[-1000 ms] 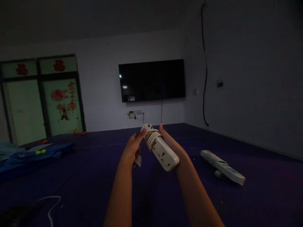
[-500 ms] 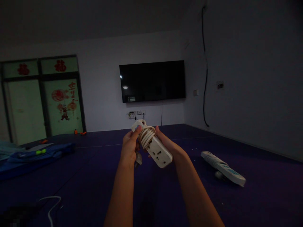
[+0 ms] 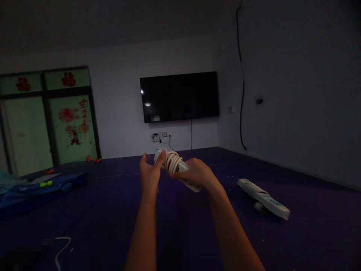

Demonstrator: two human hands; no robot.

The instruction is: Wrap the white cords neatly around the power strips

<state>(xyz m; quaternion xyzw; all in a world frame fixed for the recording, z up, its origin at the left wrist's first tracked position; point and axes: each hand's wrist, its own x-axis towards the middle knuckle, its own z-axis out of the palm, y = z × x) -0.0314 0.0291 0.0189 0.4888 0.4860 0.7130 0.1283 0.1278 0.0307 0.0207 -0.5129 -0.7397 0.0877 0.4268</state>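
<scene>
A white power strip [image 3: 182,166] with its own white cord [image 3: 172,162] wound in several turns around it is held up in front of me, tilted. My right hand [image 3: 199,173] is closed over its near part, and those fingers cover the sockets. At the far end is my left hand [image 3: 150,171], its thumb lying against the strip and its other fingers spread away to the left. A second white power strip [image 3: 265,197], also wrapped in cord, rests on the dark blue floor [image 3: 197,233] to the right.
Blue cloth [image 3: 56,188] with a bright green item [image 3: 45,184] on it lies at left. A white cable [image 3: 62,248] crosses the lower left floor. Small orange objects [image 3: 93,159] sit near the door. A television [image 3: 180,97] hangs on the far wall.
My right hand has come over the top of the strip, covering its sockets. My left hand has loosened and its fingers have spread. The strip has turned, showing less of its face.
</scene>
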